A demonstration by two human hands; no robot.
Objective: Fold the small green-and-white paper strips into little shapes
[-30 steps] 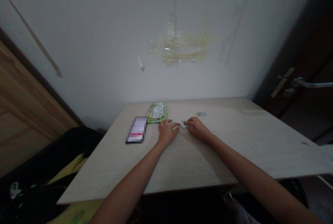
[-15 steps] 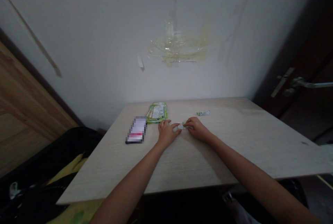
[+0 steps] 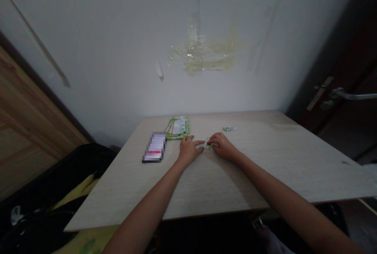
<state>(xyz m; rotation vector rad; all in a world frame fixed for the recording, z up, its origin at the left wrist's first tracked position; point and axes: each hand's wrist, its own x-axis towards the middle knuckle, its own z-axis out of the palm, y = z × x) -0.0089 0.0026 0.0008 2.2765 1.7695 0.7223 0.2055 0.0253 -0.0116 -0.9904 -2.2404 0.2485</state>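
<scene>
A small green-and-white strip of packet (image 3: 207, 146) lies low over the tabletop between my two hands. My left hand (image 3: 189, 150) has its thumb and index finger at the strip's left end, the other fingers resting on the table. Its right end is in the bent fingers of my right hand (image 3: 221, 144), which partly cover it. Just behind my left hand is a pile of green-and-white packets (image 3: 178, 127). Another small, crumpled green-and-white packet (image 3: 230, 128) lies beyond my right hand.
A phone (image 3: 154, 147) with a lit, blurred screen lies left of my left hand. The pale wooden table (image 3: 282, 159) meets a wall (image 3: 118, 49) with old tape. To the right is a dark door with a metal handle (image 3: 350, 95); a black bag (image 3: 88, 155) is at left.
The strip has turned or folded between my fingers, so more green shows near my right fingertips. My hands have barely shifted; the pile, phone and far packet stay put.
</scene>
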